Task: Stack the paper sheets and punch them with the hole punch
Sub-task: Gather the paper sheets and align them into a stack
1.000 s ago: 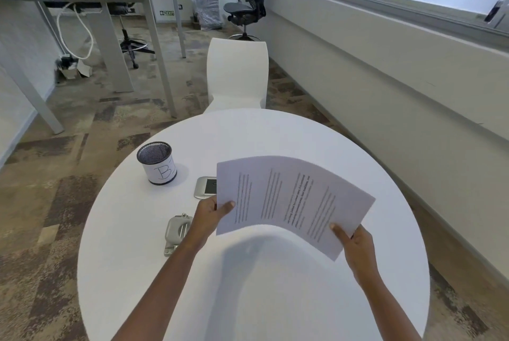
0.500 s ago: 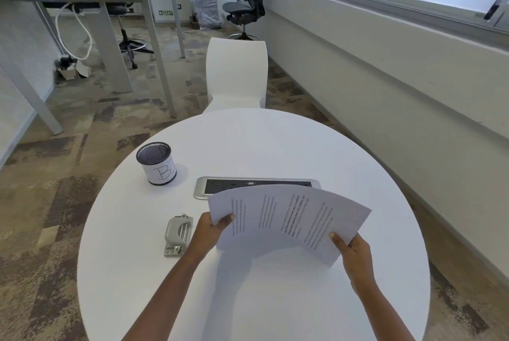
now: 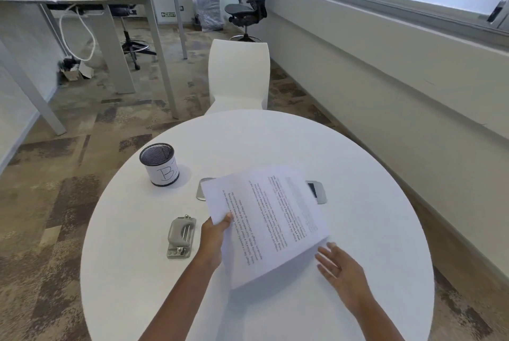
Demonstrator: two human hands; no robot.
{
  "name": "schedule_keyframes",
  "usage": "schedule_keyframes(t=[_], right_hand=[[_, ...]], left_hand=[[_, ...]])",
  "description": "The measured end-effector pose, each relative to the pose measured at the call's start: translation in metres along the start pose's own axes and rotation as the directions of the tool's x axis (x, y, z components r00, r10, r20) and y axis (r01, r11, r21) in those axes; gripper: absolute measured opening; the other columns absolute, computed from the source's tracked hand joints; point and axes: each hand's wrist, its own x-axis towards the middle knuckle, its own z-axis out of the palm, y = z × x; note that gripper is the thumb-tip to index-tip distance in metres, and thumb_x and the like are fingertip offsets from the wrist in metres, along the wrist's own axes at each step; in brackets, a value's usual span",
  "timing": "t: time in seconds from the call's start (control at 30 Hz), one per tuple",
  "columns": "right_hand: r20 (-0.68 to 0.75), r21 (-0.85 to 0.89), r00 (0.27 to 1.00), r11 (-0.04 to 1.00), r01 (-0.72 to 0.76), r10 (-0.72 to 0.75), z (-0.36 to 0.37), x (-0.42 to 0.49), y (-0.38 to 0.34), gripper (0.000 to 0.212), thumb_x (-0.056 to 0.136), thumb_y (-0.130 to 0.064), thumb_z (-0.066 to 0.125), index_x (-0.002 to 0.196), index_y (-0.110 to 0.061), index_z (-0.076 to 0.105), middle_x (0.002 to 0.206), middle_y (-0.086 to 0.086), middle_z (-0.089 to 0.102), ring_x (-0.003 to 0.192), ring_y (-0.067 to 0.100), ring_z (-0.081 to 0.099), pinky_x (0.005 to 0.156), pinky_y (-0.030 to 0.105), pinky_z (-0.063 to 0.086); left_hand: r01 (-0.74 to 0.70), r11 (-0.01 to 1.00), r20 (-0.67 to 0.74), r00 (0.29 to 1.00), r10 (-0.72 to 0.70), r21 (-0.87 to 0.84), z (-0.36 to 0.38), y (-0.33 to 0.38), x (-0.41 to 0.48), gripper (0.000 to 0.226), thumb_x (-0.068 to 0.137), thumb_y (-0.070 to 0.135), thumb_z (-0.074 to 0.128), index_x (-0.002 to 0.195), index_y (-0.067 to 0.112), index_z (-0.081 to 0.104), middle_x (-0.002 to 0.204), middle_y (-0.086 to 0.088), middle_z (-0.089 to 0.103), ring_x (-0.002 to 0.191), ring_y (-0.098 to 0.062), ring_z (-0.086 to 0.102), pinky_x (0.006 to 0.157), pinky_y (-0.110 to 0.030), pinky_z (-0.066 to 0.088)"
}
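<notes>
From the head view, our left hand [image 3: 217, 233] pinches the sheets [image 3: 264, 219] by their near-left edge; our right hand [image 3: 340, 269] lies open, just off their corner. The punch [image 3: 181, 237] sits left of our left fingers. We should square the edges first.

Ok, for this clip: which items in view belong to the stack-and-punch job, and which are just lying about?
Belongs to the job:
paper sheets, held by the left hand
hole punch, on the round table
right hand, open, off the sheets

Just lying about:
mesh pen cup marked B
table's grey power panel, partly under the sheets
white chair
</notes>
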Motion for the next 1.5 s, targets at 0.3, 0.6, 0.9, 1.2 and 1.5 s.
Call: schedule_keyframes(t=[0.3, 0.6, 0.9, 1.2, 1.5], right_hand=[[0.053, -0.063, 0.963, 0.964, -0.259, 0.263, 0.045, -0.025, 0.039, 0.022, 0.091, -0.023, 0.054, 0.105, -0.005, 0.058, 0.096, 0.013, 0.066, 0.085, 0.027, 0.063, 0.070, 0.040, 0.052], [-0.090, -0.191, 0.995, 0.979, -0.066, 0.050, 0.035, -0.019, 0.034, 0.030, 0.091, 0.009, 0.035, 0.113, -0.004, 0.051, 0.107, 0.019, 0.060, 0.092, 0.032, 0.058, 0.078, 0.043, 0.049], [0.031, -0.476, 1.000, 0.880, 0.014, 0.001, -0.002, -0.023, 0.006, 0.034, 0.088, 0.005, 0.038, 0.092, -0.019, 0.061, 0.085, 0.010, 0.070, 0.072, 0.026, 0.063, 0.068, 0.034, 0.052], [0.212, -0.592, 0.921, 0.707, 0.388, -0.327, 0.031, -0.032, -0.018, 0.034, 0.091, 0.003, 0.045, 0.103, -0.023, 0.063, 0.095, -0.001, 0.071, 0.088, 0.016, 0.067, 0.081, 0.031, 0.054], [0.185, -0.523, 0.825, 0.657, 0.543, -0.534, 0.047, -0.034, -0.022, 0.029, 0.090, 0.001, 0.048, 0.091, -0.026, 0.059, 0.092, -0.008, 0.068, 0.083, -0.003, 0.061, 0.060, -0.002, 0.043]], left_hand=[[0.216, 0.966, -0.244, 0.938, -0.246, -0.144, 0.013, -0.056, -0.016, 0.034, 0.092, -0.007, 0.047, 0.126, -0.010, 0.046, 0.133, -0.030, 0.049, 0.116, -0.040, 0.051, 0.099, -0.050, 0.039], [0.272, 0.953, -0.173, 0.940, -0.293, -0.137, 0.007, -0.069, -0.032, 0.029, 0.092, -0.004, 0.046, 0.120, 0.001, 0.050, 0.088, -0.017, 0.061, 0.068, -0.028, 0.053, 0.061, -0.033, 0.047], [0.369, 0.924, 0.184, 0.906, -0.382, 0.103, -0.038, -0.020, -0.002, 0.025, 0.094, 0.031, 0.046, 0.101, 0.011, 0.060, 0.094, -0.009, 0.067, 0.084, -0.022, 0.062, 0.072, -0.031, 0.048], [-0.192, 0.948, 0.260, 0.958, 0.124, 0.254, 0.008, 0.006, -0.007, 0.019, 0.091, 0.004, 0.053, 0.107, 0.001, 0.063, 0.084, -0.003, 0.072, 0.063, -0.010, 0.071, 0.055, -0.021, 0.058], [-0.322, 0.928, 0.297, 0.919, 0.259, 0.188, 0.022, 0.029, -0.009, 0.020, 0.085, 0.004, 0.061, 0.104, 0.004, 0.063, 0.096, -0.007, 0.067, 0.076, -0.017, 0.067, 0.065, -0.022, 0.058]])
